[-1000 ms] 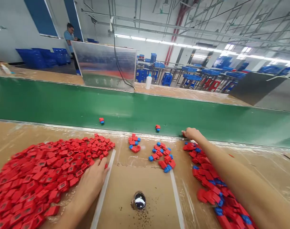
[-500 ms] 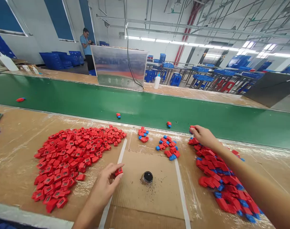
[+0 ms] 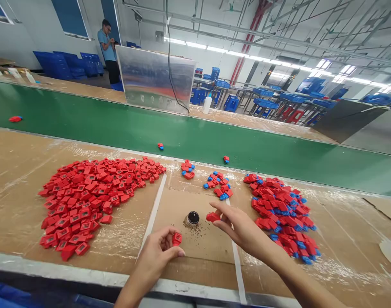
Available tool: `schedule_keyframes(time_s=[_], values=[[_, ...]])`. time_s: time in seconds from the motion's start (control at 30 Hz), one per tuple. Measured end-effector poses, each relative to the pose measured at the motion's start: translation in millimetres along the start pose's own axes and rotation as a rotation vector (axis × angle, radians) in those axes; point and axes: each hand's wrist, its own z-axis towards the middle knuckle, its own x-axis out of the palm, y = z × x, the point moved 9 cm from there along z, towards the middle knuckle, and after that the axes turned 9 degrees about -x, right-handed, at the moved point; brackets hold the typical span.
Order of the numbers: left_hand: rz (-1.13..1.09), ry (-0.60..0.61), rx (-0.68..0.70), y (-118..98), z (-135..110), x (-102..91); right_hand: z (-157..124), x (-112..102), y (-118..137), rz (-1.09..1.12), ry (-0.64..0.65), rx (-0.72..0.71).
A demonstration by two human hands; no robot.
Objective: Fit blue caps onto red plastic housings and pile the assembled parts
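Between its thumb and fingers, my left hand (image 3: pixel 156 252) pinches a small red plastic block (image 3: pixel 177 238) with a recess in its face. My right hand (image 3: pixel 235 224) grips a red plastic piece (image 3: pixel 213 217) at its fingertips; any blue part on it is hidden. Both hands hover over a cardboard sheet (image 3: pixel 211 250), on either side of a small round pot with a black top (image 3: pixel 193 218) ringed by dark specks. A large heap of loose red blocks (image 3: pixel 86 196) lies to the left. Red-and-blue pieces (image 3: pixel 282 209) form a pile to the right.
Beyond the pot sit two small clusters of red-and-blue pieces (image 3: pixel 218 185). A green conveyor belt (image 3: pixel 124 124) crosses behind, carrying several single pieces. Past it stand a metal panel (image 3: pixel 153 81) and a white bottle (image 3: pixel 207 104). A person in blue (image 3: pixel 108 47) stands at the back left.
My right hand has come back from the belt's edge beside the right pile to near the pot, now holding a red piece. My left hand has moved right with its block. The view has shifted.
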Motion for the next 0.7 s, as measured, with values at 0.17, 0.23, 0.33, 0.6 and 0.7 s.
schedule_keyframes(time_s=[0.17, 0.23, 0.33, 0.6, 0.7], values=[[-0.071, 0.033, -0.013, 6, 0, 20.4, 10, 9, 3, -0.112, -0.039, -0.029], [-0.088, 0.047, 0.001, 6, 0, 25.6, 13, 13, 7, -0.117, -0.048, -0.060], [-0.090, 0.063, 0.040, 4, -1, 29.5, 15, 17, 12, -0.094, -0.050, -0.086], [-0.105, 0.104, 0.043, 9, 0, 31.8, 17, 20, 18, -0.094, -0.063, -0.123], [-0.127, 0.124, 0.039, 12, 0, 33.1, 17, 19, 20, -0.102, -0.070, -0.140]])
